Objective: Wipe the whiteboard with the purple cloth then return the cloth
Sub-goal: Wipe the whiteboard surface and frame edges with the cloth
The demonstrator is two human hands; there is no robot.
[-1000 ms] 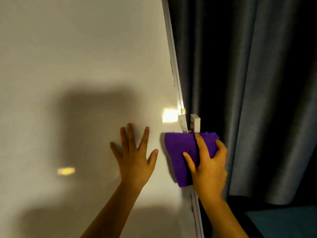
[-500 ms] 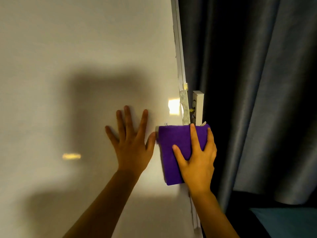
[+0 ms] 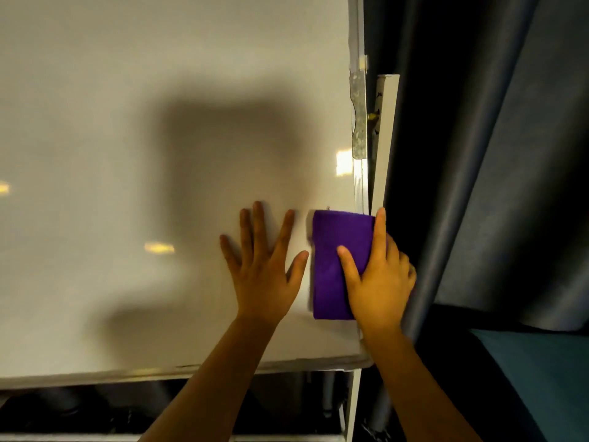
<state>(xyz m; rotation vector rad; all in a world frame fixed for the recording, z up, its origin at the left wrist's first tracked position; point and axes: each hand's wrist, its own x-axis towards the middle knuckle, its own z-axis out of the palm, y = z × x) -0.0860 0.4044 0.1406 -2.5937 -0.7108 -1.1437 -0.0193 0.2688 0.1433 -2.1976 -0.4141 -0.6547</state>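
Note:
The whiteboard (image 3: 134, 129) fills most of the view, its surface blank with shadows and light glints. My right hand (image 3: 379, 279) presses the folded purple cloth (image 3: 334, 247) flat against the board's lower right part, beside the metal frame edge (image 3: 359, 183). Index finger and thumb lie on the cloth. My left hand (image 3: 264, 266) rests flat on the board just left of the cloth, fingers spread, holding nothing.
Dark grey curtains (image 3: 478, 154) hang right behind the board's right edge. The board's bottom rail (image 3: 159, 373) runs across the lower view, with the stand's white leg (image 3: 352, 406) under it. A teal surface (image 3: 541, 378) lies at the lower right.
The cloth under my right hand has slid down the board's right edge, and my left hand has moved down with it. The board's bottom rail has come into view.

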